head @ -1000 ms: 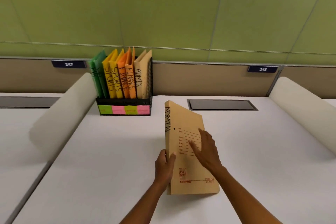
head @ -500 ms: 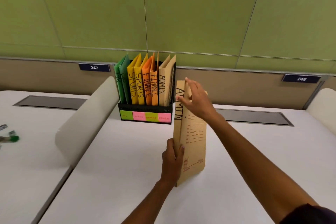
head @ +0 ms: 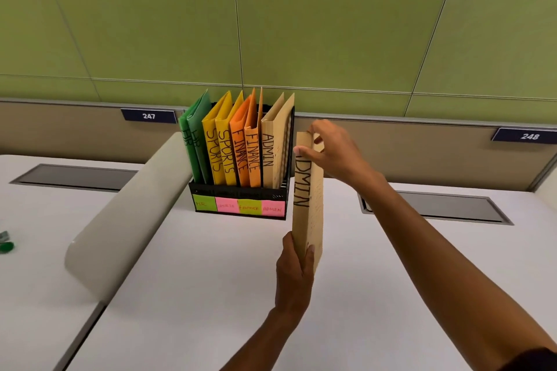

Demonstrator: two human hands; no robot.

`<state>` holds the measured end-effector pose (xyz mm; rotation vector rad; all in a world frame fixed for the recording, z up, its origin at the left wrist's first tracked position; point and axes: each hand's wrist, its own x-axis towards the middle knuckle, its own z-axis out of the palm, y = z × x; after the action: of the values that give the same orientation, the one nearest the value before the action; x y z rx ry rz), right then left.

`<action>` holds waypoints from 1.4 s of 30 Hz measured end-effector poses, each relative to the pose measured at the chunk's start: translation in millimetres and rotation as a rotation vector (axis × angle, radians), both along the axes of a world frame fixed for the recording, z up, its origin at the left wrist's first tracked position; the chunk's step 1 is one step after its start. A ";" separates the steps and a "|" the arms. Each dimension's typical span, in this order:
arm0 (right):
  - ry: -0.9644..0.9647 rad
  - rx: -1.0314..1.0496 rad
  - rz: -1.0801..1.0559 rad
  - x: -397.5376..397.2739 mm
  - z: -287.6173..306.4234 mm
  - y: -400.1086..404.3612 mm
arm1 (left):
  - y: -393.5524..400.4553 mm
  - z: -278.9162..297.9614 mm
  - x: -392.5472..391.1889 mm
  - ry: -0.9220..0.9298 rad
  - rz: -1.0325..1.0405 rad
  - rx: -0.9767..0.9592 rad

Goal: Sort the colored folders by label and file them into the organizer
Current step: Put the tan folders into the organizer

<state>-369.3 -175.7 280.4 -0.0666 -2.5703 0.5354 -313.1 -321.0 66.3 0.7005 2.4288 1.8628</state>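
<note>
White desk [head: 211, 295] against a green panelled wall. Black mesh organizer [head: 239, 193] sits at the desk's back edge, holding green HR, yellow SPORTS, orange FINANCE and one tan ADMIN folder. Second tan ADMIN folder [head: 309, 199] is upright just right of the organizer, outside it. Left hand [head: 294, 271] grips its lower edge; right hand [head: 334, 150] pinches its top corner.

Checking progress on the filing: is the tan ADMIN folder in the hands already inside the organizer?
No: both hands hold the tan ADMIN folder upright just right of the black organizer.
</note>
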 end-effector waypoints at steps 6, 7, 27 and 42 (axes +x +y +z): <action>0.016 0.040 0.071 -7.8 10.2 4.8 | -0.6 -6.8 -24.1 0.015 -0.044 -0.046; 0.017 0.036 0.076 -10.0 11.9 4.8 | -2.3 -6.8 -28.1 0.007 -0.053 -0.049; 0.140 -0.030 0.202 -83.4 113.5 14.6 | -48.7 -6.8 -128.9 0.145 -0.212 -0.071; 0.441 -0.047 0.177 -117.3 124.0 36.6 | -44.5 -39.7 -193.2 0.296 -0.256 -0.678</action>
<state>-486.6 -139.1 404.4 0.2393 -2.1429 0.5997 -506.3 -365.5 26.5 1.1918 2.7112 0.8001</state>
